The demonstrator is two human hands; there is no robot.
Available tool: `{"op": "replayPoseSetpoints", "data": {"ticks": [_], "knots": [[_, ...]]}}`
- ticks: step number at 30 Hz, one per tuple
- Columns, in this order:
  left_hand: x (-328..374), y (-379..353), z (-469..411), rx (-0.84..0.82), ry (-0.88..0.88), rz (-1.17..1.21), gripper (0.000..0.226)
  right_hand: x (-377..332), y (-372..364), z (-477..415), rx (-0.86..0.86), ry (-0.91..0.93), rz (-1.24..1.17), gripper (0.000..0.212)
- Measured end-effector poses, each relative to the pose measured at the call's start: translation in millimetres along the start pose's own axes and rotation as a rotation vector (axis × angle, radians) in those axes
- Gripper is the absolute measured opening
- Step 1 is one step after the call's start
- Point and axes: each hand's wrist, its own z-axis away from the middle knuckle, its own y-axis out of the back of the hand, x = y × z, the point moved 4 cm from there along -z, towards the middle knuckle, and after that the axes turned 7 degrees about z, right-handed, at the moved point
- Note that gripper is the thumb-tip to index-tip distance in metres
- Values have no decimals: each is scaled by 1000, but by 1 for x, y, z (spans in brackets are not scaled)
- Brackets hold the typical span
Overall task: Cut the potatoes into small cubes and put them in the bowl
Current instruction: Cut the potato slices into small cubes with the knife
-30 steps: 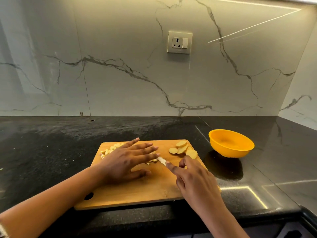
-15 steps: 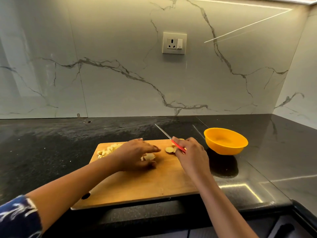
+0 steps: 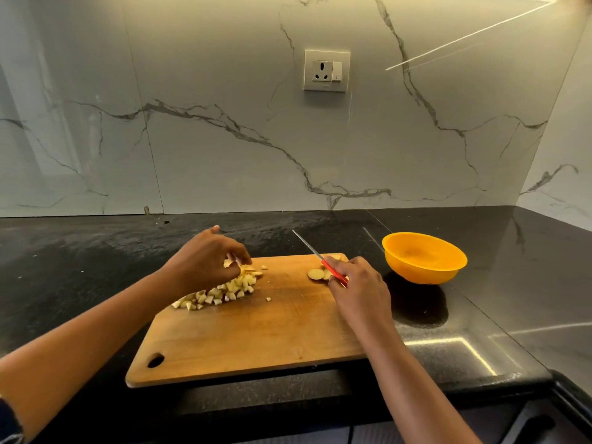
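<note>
While your right hand (image 3: 358, 290) grips the red handle of the knife (image 3: 320, 258), the thin blade points up and away toward the back edge of the surface (image 3: 96, 267), clear of the wood. That hand sits over the far right corner of the cutting board (image 3: 256, 334), just beside a few round potato slices (image 3: 315, 274) lying flat there.

Your left hand (image 3: 205, 261) hangs over the far left part of the board with its fingers bunched and pointing down at the heap of potato cubes (image 3: 224, 291). I cannot tell whether it pinches any pieces or only touches them. The heap runs along the board's left edge, with a few stray cubes lying apart from it toward the middle.

The board lies at a slight angle near the front edge of the surface, its hanging hole at the near left corner. The orange bowl (image 3: 423, 270) stands on the surface to the right of the board's far right corner, close to it but not touching, and no potato shows inside.

The surface is glossy black stone that turns a corner at the right. Behind it rises a white marble wall (image 3: 224, 155) with grey veins, carrying a socket (image 3: 326, 71) with a switch.
</note>
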Motion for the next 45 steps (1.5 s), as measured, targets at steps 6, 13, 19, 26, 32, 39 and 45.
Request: {"op": "replayPoseSetpoints", "data": {"ticks": [6,13,19,26,32,39,45], "knots": [[23,-31,-22,-308,67,19,37,-1,-2,0,-10,-2,13,44],[9,-28,-24,-356,149,-125,41,2,-1,1,-1,-4,6,44],[32,-32,-1,-273,-92,-190,97,3,-1,-1,8,-36,-6,43],[18,-36,2,-100,50,-290,48,5,0,1,-10,-57,-4,43],[19,-9,4,122,29,-158,36,8,2,0,2,-79,-36,43],[53,-45,-37,-150,142,-39,48,21,6,-1,41,-176,-85,43],[60,-79,-71,-246,88,91,46,23,5,-1,33,-164,-73,44]]}}
